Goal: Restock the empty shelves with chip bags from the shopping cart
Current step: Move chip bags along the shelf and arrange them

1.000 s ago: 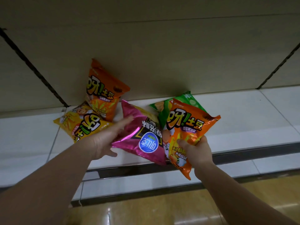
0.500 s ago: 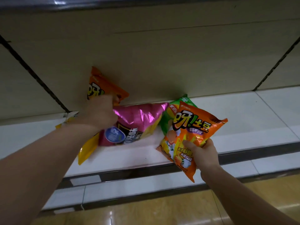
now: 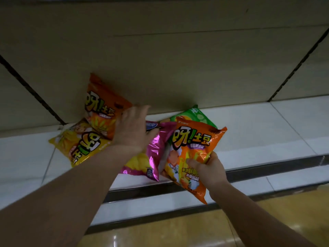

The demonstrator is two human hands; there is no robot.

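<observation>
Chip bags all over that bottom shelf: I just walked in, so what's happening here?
A person is stocking the low white shelf. The left hand, fingers spread, reaches over the pink bag lying between an orange bag propped on the back panel and a yellow bag lying flat. The right hand grips another orange bag in front of a green bag.

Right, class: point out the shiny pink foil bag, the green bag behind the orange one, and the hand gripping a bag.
Shiny pink foil bag [image 3: 156,154], head view: its crinkled middle.
Green bag [image 3: 197,114], head view: its upper corner.
Right hand [image 3: 210,169], head view: its back, fingers pinching the orange bag [image 3: 194,139].
</observation>
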